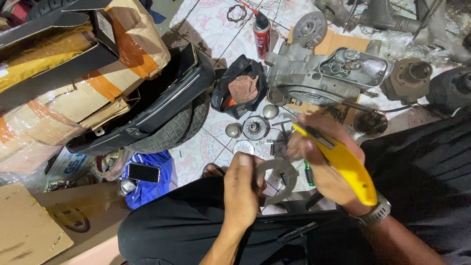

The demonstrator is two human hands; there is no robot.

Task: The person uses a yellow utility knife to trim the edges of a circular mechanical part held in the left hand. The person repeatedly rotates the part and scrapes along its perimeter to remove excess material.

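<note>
Nearby, engine case [319, 73] beyond gasket [278, 177].

Patterned pink-and-white floor tiles [206, 147] lie under taped cardboard boxes [73, 73], evenly lit.

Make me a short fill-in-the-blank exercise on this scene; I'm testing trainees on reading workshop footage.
1. The right hand grips a utility knife whose handle is ____.
2. The left hand holds a flat grey ____-shaped gasket.
3. The spray can standing on the tiled floor is ____ in colour.

Missing words: yellow; ring; red
</note>
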